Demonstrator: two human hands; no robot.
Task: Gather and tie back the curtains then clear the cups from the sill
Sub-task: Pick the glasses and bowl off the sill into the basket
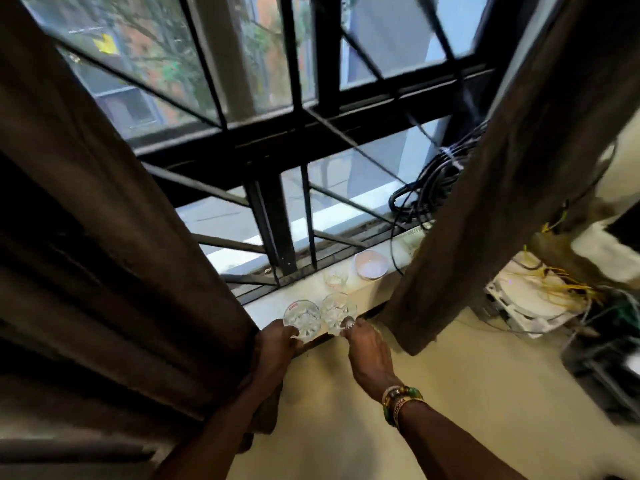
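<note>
Glass was the matter in hand: two clear cut tumblers stood side by side, almost touching, at the near edge of the pale sill (311,289). The left hand (277,344) had its fingers curled round the left tumbler (302,318). The right hand (367,355), beaded bands at its wrist, pinched the right tumbler (337,311) low on its near side. The hands were close but apart, each clamped on its own glass. Farther right along the sill stood a third glass (335,277) and beyond it a pale bowl (370,264), with dark cables (426,181) coiled at the far right. The brown left curtain (104,237) and right curtain (502,168) hung parted; whether either was tied could not be told. To lift well, each tumbler probably wanted raising straight up before being drawn back, so the bases cleared the sill's edge and the glasses did not knock together. The right hand's pinch looked slight and would likely be safer as a fuller wrap. The left curtain's fold lay against that forearm and could drag. The third glass and the bowl would need a second trip.
</note>
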